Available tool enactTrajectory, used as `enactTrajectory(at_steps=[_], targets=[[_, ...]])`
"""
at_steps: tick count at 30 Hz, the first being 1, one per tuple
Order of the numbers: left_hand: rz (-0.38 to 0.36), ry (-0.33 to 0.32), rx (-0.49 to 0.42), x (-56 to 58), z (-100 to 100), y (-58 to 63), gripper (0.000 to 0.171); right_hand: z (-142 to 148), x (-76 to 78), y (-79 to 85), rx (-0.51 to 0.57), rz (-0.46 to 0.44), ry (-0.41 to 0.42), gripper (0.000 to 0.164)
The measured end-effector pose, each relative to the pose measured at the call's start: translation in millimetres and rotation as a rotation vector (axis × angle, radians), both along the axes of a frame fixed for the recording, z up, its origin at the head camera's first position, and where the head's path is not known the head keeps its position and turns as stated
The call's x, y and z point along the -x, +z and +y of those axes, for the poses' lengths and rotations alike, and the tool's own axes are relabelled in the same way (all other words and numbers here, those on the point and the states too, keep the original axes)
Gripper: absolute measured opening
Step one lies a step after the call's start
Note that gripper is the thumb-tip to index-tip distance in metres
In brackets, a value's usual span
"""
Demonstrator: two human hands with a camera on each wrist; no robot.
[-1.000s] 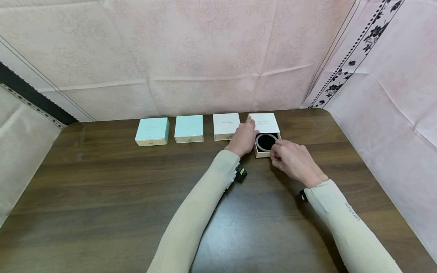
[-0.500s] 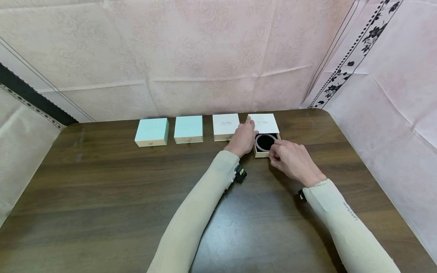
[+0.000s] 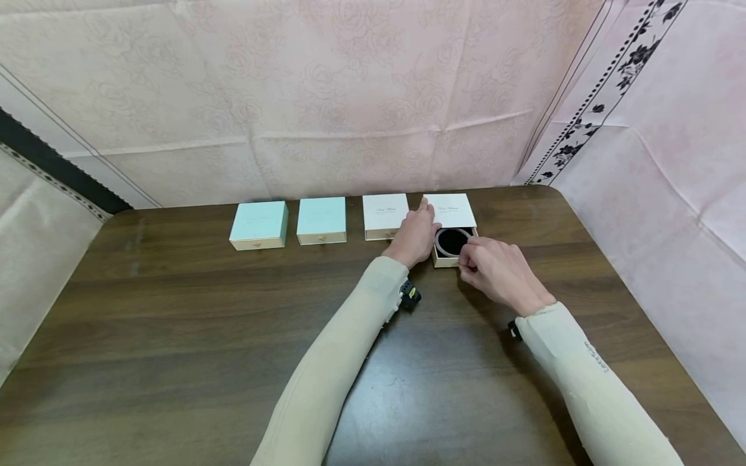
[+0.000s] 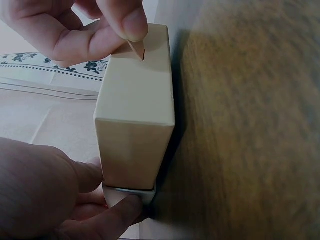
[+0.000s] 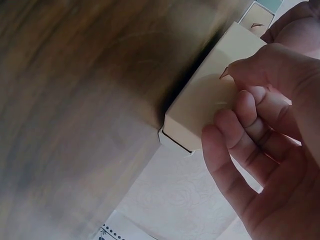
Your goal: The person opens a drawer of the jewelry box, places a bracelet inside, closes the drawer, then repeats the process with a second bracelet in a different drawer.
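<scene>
A white drawer-style gift box (image 3: 454, 210) lies at the table's far side, the rightmost of a row. Its cream drawer (image 3: 446, 263) is pulled partway out toward me, showing a round black piece with a pale rim (image 3: 451, 242) inside. My left hand (image 3: 415, 234) grips the box's white sleeve, thumb on one side and fingers on the other in the left wrist view. With thumb and forefinger, my right hand (image 3: 504, 270) pinches the small brown ribbon tab (image 4: 137, 48) on the drawer's front. The other right fingers are curled beside the drawer front in the right wrist view.
Left of it stand another white box (image 3: 386, 210) and two mint-green boxes (image 3: 322, 213), (image 3: 259, 220), all with closed drawers. The dark wooden table (image 3: 233, 362) backs onto a pale floral cloth (image 3: 326, 97), with another cloth (image 3: 670, 194) at the right.
My right hand has shifted very slightly to the left, with its pinch on the ribbon tab kept. The left hand's hold on the sleeve looks the same.
</scene>
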State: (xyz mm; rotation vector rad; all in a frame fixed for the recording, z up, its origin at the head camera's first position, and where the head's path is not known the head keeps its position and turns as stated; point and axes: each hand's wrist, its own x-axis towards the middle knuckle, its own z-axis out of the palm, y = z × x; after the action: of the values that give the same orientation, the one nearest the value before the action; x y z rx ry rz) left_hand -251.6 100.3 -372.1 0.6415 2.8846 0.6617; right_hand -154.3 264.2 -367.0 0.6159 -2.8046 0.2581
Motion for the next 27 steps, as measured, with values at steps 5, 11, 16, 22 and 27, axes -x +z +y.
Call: enactTrajectory(at_steps=[5,11,16,22,27], targets=[[-0.007,0.009,-0.001,0.3,0.1,0.3,0.050,-0.2,1.1,-0.2,0.003,-0.002,-0.005,0.016],[-0.013,0.012,0.006,1.3,0.8,0.4,0.050,-0.2,2.8,-0.1,0.007,-0.003,-0.006,0.016],[-0.015,0.012,0.014,1.8,1.2,0.3,0.051,-0.5,4.6,1.0,0.004,-0.009,-0.005,0.015],[-0.001,0.006,0.020,1.9,1.8,-0.5,0.051,-0.5,6.3,1.9,0.000,-0.026,-0.014,0.014],[-0.014,0.008,0.019,1.8,1.7,-0.9,0.051,-0.5,7.2,1.3,-0.002,-0.033,-0.018,0.014]])
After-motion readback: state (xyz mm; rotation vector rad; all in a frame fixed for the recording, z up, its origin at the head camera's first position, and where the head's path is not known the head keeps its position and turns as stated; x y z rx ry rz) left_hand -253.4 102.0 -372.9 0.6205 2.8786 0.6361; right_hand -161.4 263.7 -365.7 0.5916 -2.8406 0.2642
